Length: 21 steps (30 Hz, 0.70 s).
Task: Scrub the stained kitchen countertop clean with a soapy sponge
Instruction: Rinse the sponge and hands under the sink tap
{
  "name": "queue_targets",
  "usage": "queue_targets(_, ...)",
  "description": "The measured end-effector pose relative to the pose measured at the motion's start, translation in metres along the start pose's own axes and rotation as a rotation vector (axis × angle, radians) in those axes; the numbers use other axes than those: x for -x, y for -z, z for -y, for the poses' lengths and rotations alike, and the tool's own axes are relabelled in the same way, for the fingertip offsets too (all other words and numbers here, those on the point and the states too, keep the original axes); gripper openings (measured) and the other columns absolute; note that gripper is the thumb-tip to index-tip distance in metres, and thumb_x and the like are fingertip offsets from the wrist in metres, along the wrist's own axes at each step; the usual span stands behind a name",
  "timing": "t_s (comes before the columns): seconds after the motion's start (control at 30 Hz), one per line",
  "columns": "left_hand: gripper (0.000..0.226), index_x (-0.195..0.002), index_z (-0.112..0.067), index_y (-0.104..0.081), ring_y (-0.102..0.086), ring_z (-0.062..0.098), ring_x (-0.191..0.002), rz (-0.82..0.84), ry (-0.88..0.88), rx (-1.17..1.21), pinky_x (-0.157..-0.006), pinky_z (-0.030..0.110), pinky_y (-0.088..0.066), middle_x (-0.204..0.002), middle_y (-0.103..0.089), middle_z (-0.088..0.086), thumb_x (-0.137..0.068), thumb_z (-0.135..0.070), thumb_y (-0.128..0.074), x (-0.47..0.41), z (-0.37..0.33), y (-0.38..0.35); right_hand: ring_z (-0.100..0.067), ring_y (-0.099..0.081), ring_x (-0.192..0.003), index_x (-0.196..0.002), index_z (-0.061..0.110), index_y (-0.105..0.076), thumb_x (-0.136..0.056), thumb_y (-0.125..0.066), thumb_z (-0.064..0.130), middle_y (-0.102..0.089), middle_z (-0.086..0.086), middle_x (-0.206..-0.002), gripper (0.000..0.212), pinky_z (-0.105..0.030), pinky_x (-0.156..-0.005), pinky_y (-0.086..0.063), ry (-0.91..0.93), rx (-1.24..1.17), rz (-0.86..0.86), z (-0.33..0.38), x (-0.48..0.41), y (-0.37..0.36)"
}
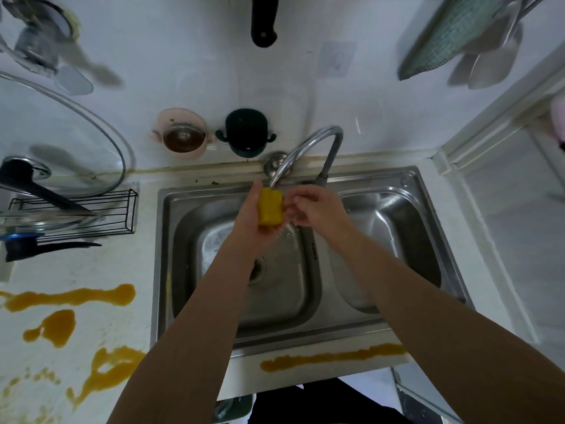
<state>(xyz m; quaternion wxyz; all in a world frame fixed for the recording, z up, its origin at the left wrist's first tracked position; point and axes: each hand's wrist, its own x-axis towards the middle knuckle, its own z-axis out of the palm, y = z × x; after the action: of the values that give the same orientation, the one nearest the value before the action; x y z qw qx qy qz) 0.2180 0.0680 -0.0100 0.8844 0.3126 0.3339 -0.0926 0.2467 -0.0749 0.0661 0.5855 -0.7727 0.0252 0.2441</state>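
Left hand (251, 213) holds the yellow sponge (270, 206) against its palm, over the left basin of the steel sink (160, 240) and just below the curved faucet (308, 145). Right hand (318, 209), fingers curled, sits just beside the sponge's right edge; whether it pinches the sponge cannot be told. Orange-brown stains (70, 296) mark the white countertop (91, 267) left of the sink and along its front strip.
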Motion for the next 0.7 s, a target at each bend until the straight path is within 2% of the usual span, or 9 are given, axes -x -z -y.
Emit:
queue_targets(0.07,0.077,-0.146,-0.002,-0.045,-0.063,0.038,-0.120,0.070,0.009,-0.053,-0.117,0.052,-0.039,-0.135,-0.060,0.028,-0.085,-0.038,-0.078,-0.003,0.003,0.003,-0.010,-0.069,-0.073,-0.096,0.016,-0.070,-0.097,-0.054,0.003,-0.075,-0.003,-0.087,0.020,-0.021,-0.064,-0.057,-0.007,0.007,-0.008,-0.005,0.001,0.008)
queue_targets(0.1,0.071,-0.147,-0.001,-0.044,-0.063,0.040,-0.119,0.107,0.010,-0.108,-0.114,0.052,-0.042,-0.135,-0.059,0.029,-0.089,-0.026,-0.076,-0.003,0.004,0.003,-0.009,-0.067,-0.070,-0.094,0.018,-0.069,-0.097,-0.055,0.004,-0.074,0.000,-0.083,0.021,-0.023,-0.064,-0.055,-0.015,0.008,-0.008,-0.008,0.001,0.010)
queue_targets(0.17,0.051,-0.140,-0.006,-0.051,-0.071,0.036,-0.105,0.074,-0.017,-0.194,-0.089,0.045,-0.060,-0.126,-0.066,0.024,-0.093,-0.008,-0.071,-0.002,0.003,0.000,-0.007,-0.063,-0.065,-0.095,0.016,-0.069,-0.098,-0.054,0.004,-0.072,0.002,-0.075,0.019,-0.020,-0.060,-0.053,-0.044,-0.005,-0.012,-0.013,0.002,0.013)
queue_targets(0.2,0.042,-0.133,-0.011,-0.058,-0.073,0.029,-0.093,0.020,-0.014,-0.183,-0.073,0.037,-0.061,-0.119,-0.069,0.020,-0.094,-0.001,-0.067,0.000,0.003,-0.003,-0.007,-0.062,-0.065,-0.097,0.014,-0.069,-0.098,-0.053,0.005,-0.071,0.002,-0.076,0.018,-0.019,-0.059,-0.052,-0.066,-0.006,-0.017,-0.016,0.003,0.015)
queue_targets(0.33,0.026,-0.109,-0.011,-0.065,-0.051,0.014,-0.060,-0.065,-0.027,-0.169,-0.044,0.020,-0.037,-0.094,-0.065,0.012,-0.098,0.007,-0.050,-0.001,-0.001,-0.006,-0.011,-0.062,-0.069,-0.099,0.012,-0.070,-0.099,-0.054,0.007,-0.070,-0.003,-0.082,0.017,-0.021,-0.060,-0.052,-0.148,0.020,-0.017,-0.032,0.005,0.022)
queue_targets(0.4,0.020,-0.098,-0.016,-0.062,-0.040,0.010,-0.055,-0.081,-0.051,-0.299,-0.039,0.019,-0.027,-0.078,-0.056,0.004,-0.100,0.001,-0.052,-0.007,-0.001,-0.002,-0.011,-0.059,-0.065,-0.099,0.009,-0.070,-0.099,-0.053,0.005,-0.068,-0.004,-0.079,0.017,-0.018,-0.056,-0.050,-0.194,0.008,-0.011,-0.040,0.007,0.027)
queue_targets(0.47,0.008,-0.097,-0.021,-0.060,-0.040,0.008,-0.051,-0.110,-0.068,-0.525,-0.037,0.020,-0.027,-0.071,-0.052,-0.002,-0.104,-0.023,-0.059,-0.014,0.001,0.004,-0.010,-0.057,-0.062,-0.098,0.006,-0.068,-0.099,-0.052,0.003,-0.066,-0.004,-0.076,0.017,-0.018,-0.053,-0.048,-0.223,0.027,-0.001,-0.047,0.009,0.031)
queue_targets(0.57,0.033,-0.095,-0.020,-0.056,-0.040,0.009,-0.045,-0.215,-0.122,-0.759,-0.038,0.023,-0.028,-0.065,-0.051,-0.003,-0.103,-0.052,-0.055,-0.019,0.006,0.010,-0.012,-0.059,-0.061,-0.089,0.014,-0.069,-0.097,-0.052,0.003,-0.068,-0.003,-0.074,0.022,-0.024,-0.055,-0.047,-0.244,0.078,0.008,-0.058,0.009,0.036)
queue_targets(0.7,0.050,-0.077,-0.020,-0.052,-0.039,0.013,-0.045,-0.276,-0.127,-0.850,-0.043,0.024,-0.028,-0.063,-0.052,0.000,-0.104,-0.061,-0.041,-0.019,0.010,0.011,-0.008,-0.057,-0.062,-0.093,0.013,-0.066,-0.099,-0.049,0.004,-0.067,0.001,-0.075,0.021,-0.018,-0.056,-0.046,-0.276,0.085,-0.001,-0.062,0.015,0.045)
